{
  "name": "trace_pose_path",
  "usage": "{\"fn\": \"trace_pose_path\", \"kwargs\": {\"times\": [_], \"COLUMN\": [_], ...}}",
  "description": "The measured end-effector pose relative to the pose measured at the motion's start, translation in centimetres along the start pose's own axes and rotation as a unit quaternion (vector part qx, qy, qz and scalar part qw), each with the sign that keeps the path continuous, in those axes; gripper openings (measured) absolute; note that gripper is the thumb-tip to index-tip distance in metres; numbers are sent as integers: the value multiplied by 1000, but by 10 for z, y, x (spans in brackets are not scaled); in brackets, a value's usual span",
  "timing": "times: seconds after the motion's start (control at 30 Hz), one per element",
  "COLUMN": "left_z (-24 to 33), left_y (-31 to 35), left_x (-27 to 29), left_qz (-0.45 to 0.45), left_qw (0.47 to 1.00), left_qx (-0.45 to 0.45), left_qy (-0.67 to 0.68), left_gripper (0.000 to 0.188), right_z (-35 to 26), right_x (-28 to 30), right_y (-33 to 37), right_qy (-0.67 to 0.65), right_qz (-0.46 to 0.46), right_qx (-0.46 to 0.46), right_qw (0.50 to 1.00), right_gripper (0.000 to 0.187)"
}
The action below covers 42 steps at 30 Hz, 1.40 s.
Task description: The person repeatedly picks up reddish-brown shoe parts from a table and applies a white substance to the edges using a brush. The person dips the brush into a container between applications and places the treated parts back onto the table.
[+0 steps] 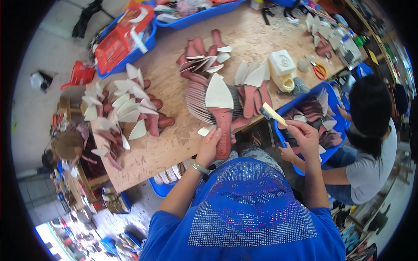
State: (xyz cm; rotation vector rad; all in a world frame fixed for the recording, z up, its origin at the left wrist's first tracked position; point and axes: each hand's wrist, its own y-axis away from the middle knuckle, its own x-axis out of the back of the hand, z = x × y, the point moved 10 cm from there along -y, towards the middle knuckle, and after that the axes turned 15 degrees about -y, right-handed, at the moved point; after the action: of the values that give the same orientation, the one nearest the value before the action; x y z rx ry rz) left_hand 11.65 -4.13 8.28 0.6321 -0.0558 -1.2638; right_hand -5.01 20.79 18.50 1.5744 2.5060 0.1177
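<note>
My left hand (210,146) is closed around the heel end of a shoe insole (224,126), reddish-brown with a white pointed toe piece. It is held up near the table's front edge. A brush (273,115) with a pale handle and dark bristles is pinched in my right hand (303,135), its bristles to the right of the insole and apart from it. Behind the held insole, a fanned stack of similar insoles (196,101) lies on the table. More insoles (254,85) with white toes lie just to its right.
Insole piles (130,106) cover the table's left side. A whitish plastic container (285,82) and orange-handled pliers (319,70) stand or lie at the right. A blue bin (278,130) of insoles is beside the table, with a co-worker (370,169) seated there. Blue tubs (183,21) line the far edge.
</note>
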Motion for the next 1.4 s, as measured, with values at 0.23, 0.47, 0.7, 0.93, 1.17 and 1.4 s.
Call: {"fn": "trace_pose_path", "kwargs": {"times": [0.23,0.47,0.7,0.93,1.17,1.4], "left_z": [-11,-76,-97,-146,-103,-119], "left_y": [25,54,100,85,41,30], "left_x": [29,127,231,327,343,379], "left_qz": [71,275,441,476,424,397], "left_qw": [997,959,894,870,902,916], "left_qx": [-19,-68,-82,-49,10,-8], "left_qy": [31,17,-22,115,79,64], "left_gripper": [39,55,36,42,38,40], "right_z": [6,24,30,23,31,45], "right_x": [-67,-116,-155,-165,-146,-140], "right_y": [-44,-54,-55,-52,-48,-44], "right_qy": [41,31,63,84,80,75], "right_qz": [-91,-188,-234,-227,-158,-131], "right_qx": [9,3,-21,-4,-35,-41], "right_qw": [995,982,970,970,984,988], "right_gripper": [18,18,18,18,18,19]}}
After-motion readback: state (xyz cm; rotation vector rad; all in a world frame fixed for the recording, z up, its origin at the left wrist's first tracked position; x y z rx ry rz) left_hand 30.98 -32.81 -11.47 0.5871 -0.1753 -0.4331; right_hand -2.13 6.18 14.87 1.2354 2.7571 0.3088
